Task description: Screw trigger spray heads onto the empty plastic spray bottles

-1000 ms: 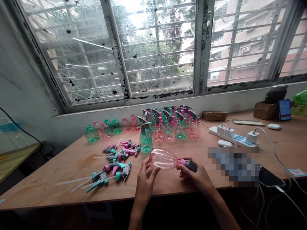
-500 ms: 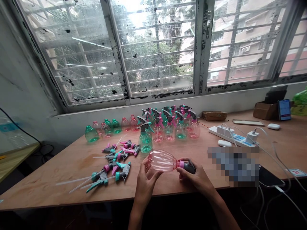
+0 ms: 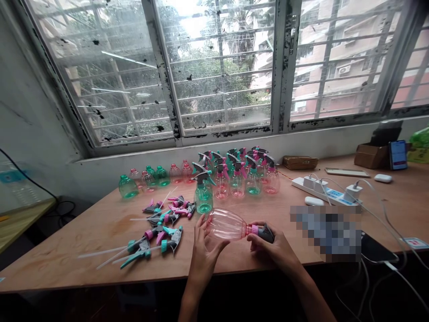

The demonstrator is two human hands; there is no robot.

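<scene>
A clear pink spray bottle [image 3: 226, 224] lies sideways between my hands above the table's front part. My left hand [image 3: 205, 250] grips its base end, thumb below and fingers behind. At the neck, my right hand [image 3: 271, 243] is closed round the grey and pink spray head [image 3: 263, 232], which sits on the bottle's mouth. Just beyond stands a green spray bottle [image 3: 203, 197] with its head on. To the left lie several loose spray heads [image 3: 162, 219] with thin white tubes, in pink, teal and grey.
Headless green and pink bottles [image 3: 127, 188] stand at the back left; several bottles with heads [image 3: 237, 179] crowd the back middle. On the right are a power strip [image 3: 326, 192] with cables, a white earbud case [image 3: 314, 201], a phone [image 3: 377, 246] and a cardboard box [image 3: 370, 154].
Almost nothing differs. Both hands keep their hold on the pink bottle and its spray head, with only a very slight shift.
</scene>
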